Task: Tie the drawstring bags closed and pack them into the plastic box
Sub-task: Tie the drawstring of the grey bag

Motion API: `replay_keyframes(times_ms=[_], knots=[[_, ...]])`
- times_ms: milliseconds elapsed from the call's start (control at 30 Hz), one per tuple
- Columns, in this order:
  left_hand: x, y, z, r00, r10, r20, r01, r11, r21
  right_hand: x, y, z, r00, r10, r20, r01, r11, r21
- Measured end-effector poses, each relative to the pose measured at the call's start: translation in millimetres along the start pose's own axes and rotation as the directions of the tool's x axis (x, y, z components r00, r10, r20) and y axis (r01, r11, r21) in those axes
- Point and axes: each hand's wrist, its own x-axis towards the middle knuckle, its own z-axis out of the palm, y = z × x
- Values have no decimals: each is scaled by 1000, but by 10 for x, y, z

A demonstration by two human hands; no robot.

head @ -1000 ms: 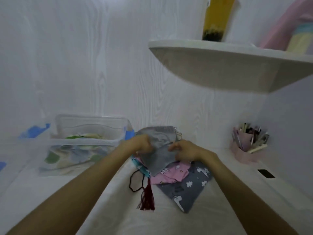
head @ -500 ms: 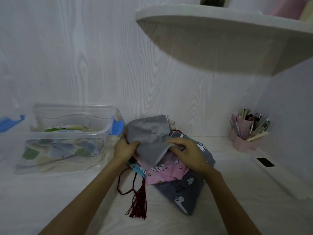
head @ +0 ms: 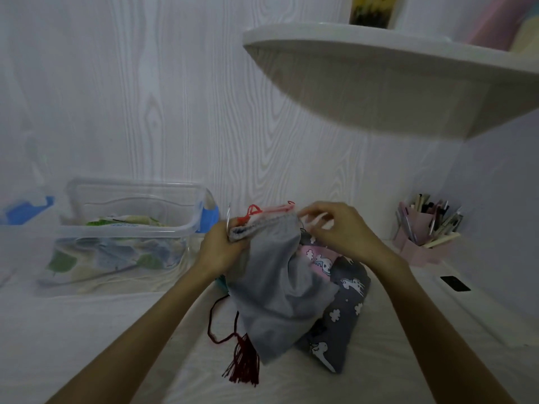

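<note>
the left hand (head: 217, 252) grips one end of the grey drawstring bag (head: 280, 290) at its gathered mouth, fingers curled round the hem, while the right hand (head: 339, 228) pinches the other end of that mouth between thumb and fingertips, so the bag hangs below and between both hands with its opening stretched flat; likely this holds the channel taut so the red drawstring (head: 264, 212), which loops out just above the left hand and runs toward the right, can be drawn and tied. under the hanging bag and below the right hand lie more bags waiting, a pink one (head: 319, 258) and a dark grey unicorn-print one (head: 341, 319), with a dark red tassel (head: 243, 364) on its cord nearer the person. beyond the left hand stands the clear plastic box (head: 131, 228), open, a leaf-print bag (head: 116, 258) already inside. all rests on a pale wood-grain desk (head: 87, 345) against a matching wall, a rounded shelf (head: 393, 68) overhead and a pink pen holder (head: 423, 240) beyond the right hand.
</note>
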Motion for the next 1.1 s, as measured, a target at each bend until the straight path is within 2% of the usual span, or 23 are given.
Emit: replay_keyframes(times_ms=[33,67,167,233,333,400,467,500,533,600,667,700,767,800,867,967,1033,1100], knots=[[-15,-21,-12,999,41,6,-41,999,17,36,4,34,994,-38,-98,34,999,-40],[-42,-41,-23,997,78,11,-79,997,12,73,4,89,989,-83,-124,73,994,-79],[-105,-154,-8,988,151,38,-151,989,-5,130,51,330,988,-157,-2,155,978,-137],[-142,-197,2,983,175,64,-178,983,53,138,90,494,992,-121,40,126,980,-155],[-140,-148,1,966,253,55,-257,962,96,154,205,650,999,-50,7,51,993,-111],[-129,-28,-27,968,248,31,-250,965,83,155,261,705,998,-12,-58,10,999,-34],[-58,44,-45,969,249,3,-246,958,146,169,224,662,986,78,-147,-70,996,59],[-25,72,-50,968,252,-4,-246,951,187,174,200,607,981,139,-137,-122,984,128],[14,92,-51,969,249,-4,-243,950,194,179,176,534,982,175,-76,-156,966,206],[81,125,-34,975,221,18,-222,973,60,167,181,393,983,137,121,-166,944,285],[110,156,-20,981,185,56,-173,969,-175,147,197,321,967,55,248,-102,978,181],[105,178,-18,981,178,82,-149,949,-278,151,235,330,974,23,225,-49,993,111],[98,209,-7,977,164,134,-96,907,-410,180,315,354,999,-7,50,4,998,59],[92,238,-4,978,149,142,-73,896,-438,184,329,348,999,4,-45,-1,998,69],[93,289,-11,992,103,73,-62,901,-429,181,337,316,972,2,-236,10,999,49],[107,312,-29,990,20,-137,-63,947,-315,171,249,296,874,-72,-480,108,993,47],[116,306,-30,988,8,-156,-35,984,-173,164,151,325,867,-71,-493,128,988,84],[108,321,-5,998,5,-69,-4,1000,20,159,90,347,915,-17,-403,54,995,81]])
